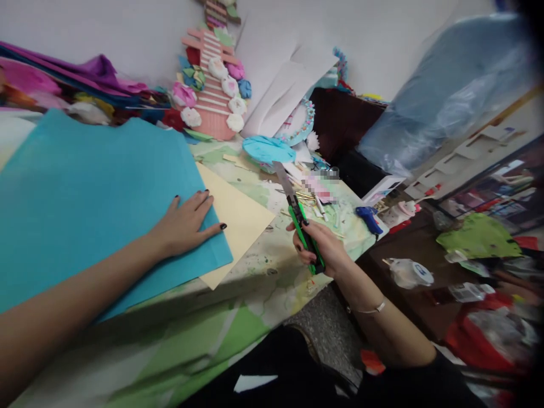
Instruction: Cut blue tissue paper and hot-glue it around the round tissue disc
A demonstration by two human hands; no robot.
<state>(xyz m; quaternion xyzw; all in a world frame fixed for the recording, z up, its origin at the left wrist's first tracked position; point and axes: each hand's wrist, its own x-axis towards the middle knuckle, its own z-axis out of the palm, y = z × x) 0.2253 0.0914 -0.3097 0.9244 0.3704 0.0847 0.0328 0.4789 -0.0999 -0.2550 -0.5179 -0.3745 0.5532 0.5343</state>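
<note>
**Left forearm on the near side, turquoise sheet beneath it, utility knife off to the right**

My left forearm [97, 283] lies closest, slanting forward over the turquoise sheet [93, 192]. At its end my left grip [185, 226] is flat, palm down, fingers apart and holding nothing; the fingertips come up to the sheet's right edge. A cream sheet [244, 209] lies under the turquoise one, its corner sticking out on the right, above the pale green patterned cloth on the bench [250, 272].

My right grip [328, 245] is closed round the handle of a green-and-black utility knife [301, 224], blade [282, 177] bared. The knife's long axis runs away from me and leans a little left, roughly parallel to that right edge. From the knife, the turquoise sheet lies wholly to the left, with the cream corner between them. My left grip is the nearer to that edge, touching the sheet; the blade is well apart from it. I cannot tell how high the tip is above the bench.
</note>
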